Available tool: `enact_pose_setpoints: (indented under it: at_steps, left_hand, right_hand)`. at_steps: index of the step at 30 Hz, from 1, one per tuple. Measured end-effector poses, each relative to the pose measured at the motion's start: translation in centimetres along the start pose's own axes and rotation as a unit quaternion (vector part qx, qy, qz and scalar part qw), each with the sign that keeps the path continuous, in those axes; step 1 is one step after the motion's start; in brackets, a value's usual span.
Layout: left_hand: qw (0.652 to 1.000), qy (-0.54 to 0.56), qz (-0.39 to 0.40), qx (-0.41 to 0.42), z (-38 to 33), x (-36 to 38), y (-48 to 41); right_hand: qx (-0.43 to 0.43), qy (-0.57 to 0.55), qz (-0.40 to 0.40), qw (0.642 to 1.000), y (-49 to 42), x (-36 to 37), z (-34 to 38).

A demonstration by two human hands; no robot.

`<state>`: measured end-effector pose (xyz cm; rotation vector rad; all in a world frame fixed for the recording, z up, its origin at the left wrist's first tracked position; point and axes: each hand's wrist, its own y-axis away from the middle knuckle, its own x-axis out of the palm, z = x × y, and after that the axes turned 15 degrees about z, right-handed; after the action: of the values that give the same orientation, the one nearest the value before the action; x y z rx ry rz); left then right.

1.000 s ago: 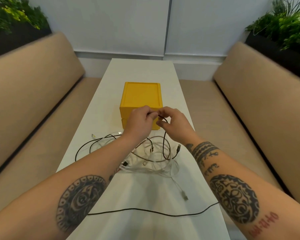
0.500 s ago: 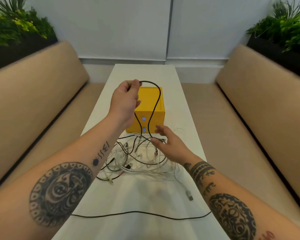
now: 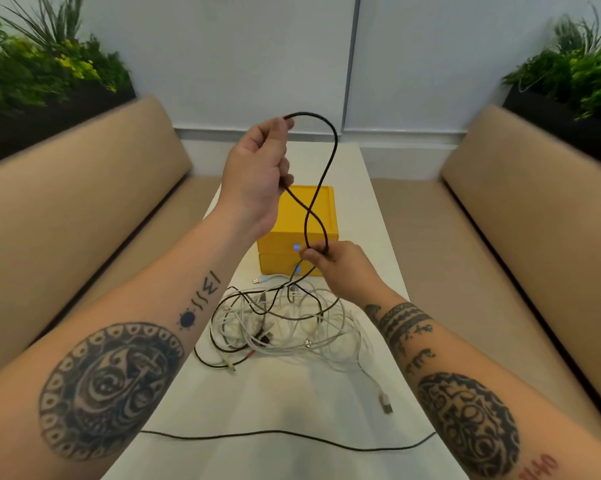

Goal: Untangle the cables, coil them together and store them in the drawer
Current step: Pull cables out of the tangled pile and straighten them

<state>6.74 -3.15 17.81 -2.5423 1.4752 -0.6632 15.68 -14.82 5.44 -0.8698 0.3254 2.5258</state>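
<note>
My left hand [image 3: 257, 171] is raised above the table and pinches a loop of black cable [image 3: 321, 178] at its top. The loop hangs down in a figure-eight to my right hand [image 3: 330, 263], which pinches both strands just above the pile. Under the hands lies a tangle of white and dark cables [image 3: 285, 327] on the white table [image 3: 292, 403]. A yellow drawer box [image 3: 297, 216] stands behind the tangle, its two drawers closed with blue marks on the fronts.
A thin black cable [image 3: 285, 436] runs across the near part of the table. A white cable end with a USB plug [image 3: 385, 405] trails toward the right edge. Tan benches [image 3: 84, 220] flank the table, with planters [image 3: 42, 77] behind them.
My left hand has lifted the black loop higher. My right hand has moved from resting on the tangle to pinching the cable's two strands below the loop.
</note>
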Motion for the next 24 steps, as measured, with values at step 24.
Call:
enact_pose_setpoints:
  at_steps: [24]
  left_hand:
    - [0.83,-0.485,0.159,-0.223,12.3,-6.7,6.2]
  right_hand:
    - [-0.01,-0.535,-0.146,0.832,1.8,-6.0,2.1]
